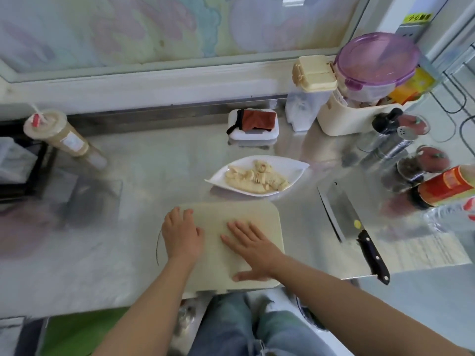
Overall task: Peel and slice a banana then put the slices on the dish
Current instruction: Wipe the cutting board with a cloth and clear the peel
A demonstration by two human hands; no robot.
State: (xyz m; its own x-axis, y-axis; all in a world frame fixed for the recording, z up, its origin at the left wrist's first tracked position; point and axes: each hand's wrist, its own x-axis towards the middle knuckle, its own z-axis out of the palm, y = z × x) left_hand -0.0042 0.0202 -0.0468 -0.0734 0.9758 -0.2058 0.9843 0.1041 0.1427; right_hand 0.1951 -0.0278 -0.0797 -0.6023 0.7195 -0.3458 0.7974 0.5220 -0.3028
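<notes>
Pale banana slices [257, 179] lie heaped on a white leaf-shaped dish [293, 167] in the middle of the steel counter. Just in front of the dish sits a cream cutting board [259, 214], bare of fruit. My left hand [182, 233] rests on the board's left edge, its fingers bent over the far left corner. My right hand [250, 249] lies flat on the board with straight, spread fingers, the thumb near the front edge. A cleaver [344, 222] with a black handle lies on the counter to the right of the board, untouched.
A tall drink cup with a straw [60, 136] stands at the far left. A white box with a brown cloth [253, 127] sits behind the dish. Containers, a purple-lidded tub [376, 60], spice jars [411, 170] and a red bottle [446, 186] crowd the right side.
</notes>
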